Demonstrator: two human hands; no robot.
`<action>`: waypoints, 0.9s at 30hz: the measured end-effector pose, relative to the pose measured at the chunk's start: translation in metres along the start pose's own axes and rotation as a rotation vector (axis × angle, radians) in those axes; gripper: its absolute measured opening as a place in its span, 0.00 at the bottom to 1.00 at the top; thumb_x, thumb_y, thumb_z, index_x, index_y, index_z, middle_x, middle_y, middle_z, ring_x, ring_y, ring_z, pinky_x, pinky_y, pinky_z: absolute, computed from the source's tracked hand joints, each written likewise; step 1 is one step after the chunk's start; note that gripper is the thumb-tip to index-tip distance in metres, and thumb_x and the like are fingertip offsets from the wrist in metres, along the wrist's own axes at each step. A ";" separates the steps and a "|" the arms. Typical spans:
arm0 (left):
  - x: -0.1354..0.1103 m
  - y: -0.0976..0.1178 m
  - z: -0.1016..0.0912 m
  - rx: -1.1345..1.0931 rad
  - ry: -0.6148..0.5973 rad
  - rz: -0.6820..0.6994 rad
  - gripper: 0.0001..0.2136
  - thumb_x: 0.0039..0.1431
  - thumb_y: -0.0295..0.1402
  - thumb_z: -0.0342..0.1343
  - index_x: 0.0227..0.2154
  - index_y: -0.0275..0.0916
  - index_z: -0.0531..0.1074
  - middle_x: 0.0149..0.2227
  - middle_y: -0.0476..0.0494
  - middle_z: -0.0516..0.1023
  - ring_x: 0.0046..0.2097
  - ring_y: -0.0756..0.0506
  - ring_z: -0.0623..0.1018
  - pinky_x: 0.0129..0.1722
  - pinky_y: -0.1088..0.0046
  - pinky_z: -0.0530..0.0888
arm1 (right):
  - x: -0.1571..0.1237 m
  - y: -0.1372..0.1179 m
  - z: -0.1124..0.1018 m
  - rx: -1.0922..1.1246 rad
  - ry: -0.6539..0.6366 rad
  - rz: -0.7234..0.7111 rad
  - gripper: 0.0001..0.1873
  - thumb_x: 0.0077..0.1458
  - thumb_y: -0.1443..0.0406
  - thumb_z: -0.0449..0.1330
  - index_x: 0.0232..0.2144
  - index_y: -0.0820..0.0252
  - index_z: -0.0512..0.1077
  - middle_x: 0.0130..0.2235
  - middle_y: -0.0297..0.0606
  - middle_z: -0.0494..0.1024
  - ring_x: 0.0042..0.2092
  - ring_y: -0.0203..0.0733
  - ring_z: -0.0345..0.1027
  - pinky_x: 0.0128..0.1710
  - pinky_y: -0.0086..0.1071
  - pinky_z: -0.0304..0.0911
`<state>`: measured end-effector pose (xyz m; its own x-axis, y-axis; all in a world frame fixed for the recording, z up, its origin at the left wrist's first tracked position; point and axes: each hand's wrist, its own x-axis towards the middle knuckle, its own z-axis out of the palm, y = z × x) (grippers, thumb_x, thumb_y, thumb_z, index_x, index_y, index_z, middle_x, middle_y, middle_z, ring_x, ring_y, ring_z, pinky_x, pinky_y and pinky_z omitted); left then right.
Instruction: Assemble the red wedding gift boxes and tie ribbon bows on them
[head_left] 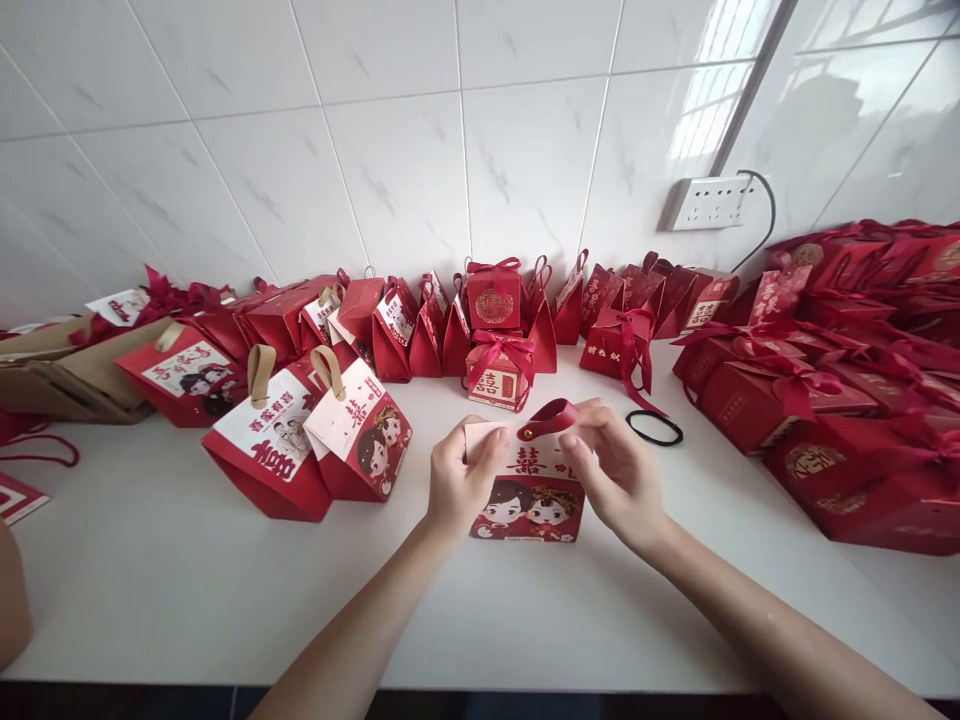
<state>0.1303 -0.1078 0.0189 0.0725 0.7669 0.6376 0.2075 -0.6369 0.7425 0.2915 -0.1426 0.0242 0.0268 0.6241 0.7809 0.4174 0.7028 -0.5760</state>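
Note:
A small red and white gift box with two cartoon figures on its front stands on the white counter right before me. My left hand pinches the box's top left flap. My right hand grips the top right edge, fingers closed near its red loop handle. Both hands hold the same box from either side.
Several red gift boxes and pouches line the tiled wall. A pile of ribboned red boxes fills the right. Larger cartoon boxes lie on the left. A black hair tie lies near my right hand. A wall socket hangs above.

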 end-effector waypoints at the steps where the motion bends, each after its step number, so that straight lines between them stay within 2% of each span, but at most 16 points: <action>1: -0.001 0.000 0.001 -0.009 -0.007 -0.002 0.13 0.58 0.39 0.53 0.21 0.37 0.65 0.15 0.55 0.60 0.18 0.55 0.61 0.18 0.81 0.62 | 0.001 -0.002 0.001 -0.025 0.015 0.003 0.04 0.61 0.68 0.52 0.37 0.57 0.67 0.32 0.36 0.70 0.33 0.37 0.64 0.33 0.32 0.64; 3: -0.003 0.001 0.004 -0.023 -0.019 -0.001 0.13 0.58 0.39 0.53 0.22 0.37 0.65 0.16 0.55 0.60 0.18 0.55 0.62 0.17 0.81 0.61 | 0.002 -0.004 0.001 -0.079 0.011 -0.046 0.07 0.60 0.70 0.52 0.38 0.57 0.68 0.34 0.37 0.71 0.35 0.38 0.66 0.33 0.32 0.65; 7: -0.005 0.001 0.006 -0.035 -0.027 0.058 0.13 0.60 0.38 0.51 0.23 0.37 0.65 0.19 0.53 0.63 0.20 0.55 0.63 0.18 0.81 0.62 | 0.002 0.000 0.000 -0.190 -0.062 -0.251 0.11 0.57 0.73 0.55 0.41 0.58 0.68 0.44 0.43 0.69 0.44 0.41 0.68 0.39 0.35 0.68; 9: -0.006 0.000 0.007 -0.029 -0.044 0.100 0.12 0.60 0.36 0.51 0.23 0.37 0.66 0.19 0.54 0.62 0.19 0.55 0.63 0.18 0.81 0.63 | 0.001 0.002 0.000 -0.233 -0.069 -0.281 0.10 0.56 0.74 0.55 0.40 0.58 0.68 0.48 0.45 0.65 0.47 0.43 0.68 0.42 0.37 0.69; 11: -0.007 0.000 0.007 -0.018 -0.050 0.160 0.08 0.61 0.33 0.50 0.28 0.37 0.68 0.21 0.53 0.66 0.22 0.54 0.67 0.21 0.81 0.67 | -0.001 0.004 0.001 -0.282 0.007 -0.257 0.10 0.56 0.73 0.57 0.40 0.57 0.67 0.50 0.46 0.63 0.48 0.44 0.67 0.44 0.39 0.69; 13: -0.008 0.000 0.007 0.009 -0.002 0.260 0.06 0.62 0.29 0.49 0.37 0.36 0.71 0.30 0.47 0.73 0.32 0.51 0.74 0.32 0.79 0.73 | -0.003 0.006 0.001 -0.351 0.132 -0.218 0.12 0.54 0.70 0.60 0.41 0.56 0.65 0.49 0.45 0.63 0.49 0.46 0.66 0.46 0.44 0.68; 15: -0.010 -0.001 0.007 0.056 0.058 0.377 0.13 0.62 0.25 0.47 0.48 0.37 0.68 0.44 0.40 0.74 0.46 0.47 0.75 0.45 0.72 0.73 | -0.004 0.007 0.001 -0.399 0.155 -0.208 0.11 0.55 0.66 0.60 0.41 0.56 0.65 0.49 0.46 0.64 0.53 0.50 0.63 0.50 0.50 0.64; 16: -0.011 -0.002 0.007 0.076 0.048 0.427 0.17 0.63 0.25 0.45 0.53 0.38 0.65 0.49 0.37 0.71 0.52 0.45 0.72 0.51 0.67 0.71 | -0.005 0.006 0.001 -0.389 0.098 -0.215 0.11 0.56 0.62 0.59 0.42 0.56 0.66 0.51 0.48 0.64 0.55 0.53 0.61 0.52 0.53 0.61; 18: -0.014 -0.004 0.006 0.070 -0.073 0.504 0.21 0.65 0.30 0.41 0.60 0.36 0.57 0.57 0.31 0.64 0.60 0.40 0.65 0.56 0.59 0.67 | -0.006 0.005 0.000 -0.278 -0.084 -0.227 0.22 0.56 0.51 0.56 0.48 0.58 0.65 0.57 0.52 0.61 0.60 0.58 0.55 0.55 0.56 0.57; 20: -0.016 -0.005 0.005 0.014 -0.234 0.566 0.23 0.66 0.37 0.38 0.61 0.33 0.55 0.60 0.28 0.57 0.62 0.35 0.61 0.55 0.55 0.68 | -0.007 0.003 0.000 -0.099 -0.219 -0.169 0.34 0.54 0.46 0.54 0.56 0.59 0.59 0.59 0.54 0.60 0.60 0.57 0.57 0.55 0.52 0.60; 21: -0.016 -0.005 0.004 -0.009 -0.282 0.598 0.23 0.65 0.39 0.37 0.59 0.33 0.59 0.60 0.27 0.56 0.61 0.34 0.62 0.53 0.55 0.69 | -0.007 0.002 -0.001 -0.020 -0.240 -0.108 0.34 0.55 0.47 0.55 0.57 0.59 0.57 0.58 0.52 0.62 0.58 0.54 0.61 0.53 0.48 0.63; 22: -0.017 -0.004 0.003 -0.017 -0.299 0.625 0.22 0.65 0.40 0.37 0.56 0.34 0.63 0.59 0.28 0.57 0.59 0.34 0.64 0.51 0.55 0.70 | -0.007 0.001 -0.001 0.042 -0.240 -0.039 0.30 0.57 0.51 0.55 0.57 0.57 0.58 0.56 0.50 0.66 0.55 0.50 0.65 0.50 0.44 0.66; 25: -0.016 -0.002 0.000 0.067 -0.209 0.641 0.14 0.63 0.33 0.43 0.44 0.37 0.72 0.50 0.34 0.65 0.51 0.40 0.70 0.47 0.60 0.73 | -0.006 -0.002 -0.005 0.177 -0.217 0.184 0.14 0.61 0.60 0.52 0.48 0.55 0.67 0.45 0.42 0.76 0.43 0.42 0.73 0.42 0.35 0.70; 27: -0.014 -0.001 -0.001 0.140 -0.063 0.581 0.09 0.59 0.27 0.48 0.41 0.38 0.71 0.45 0.38 0.66 0.48 0.43 0.70 0.45 0.64 0.73 | -0.005 -0.002 -0.008 0.273 -0.231 0.309 0.12 0.60 0.59 0.54 0.43 0.56 0.71 0.38 0.39 0.77 0.37 0.40 0.73 0.35 0.32 0.70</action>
<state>0.1277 -0.1178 0.0096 0.2695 0.3020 0.9144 0.2425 -0.9402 0.2391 0.2973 -0.1499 0.0238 -0.1033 0.8561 0.5064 0.1667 0.5168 -0.8397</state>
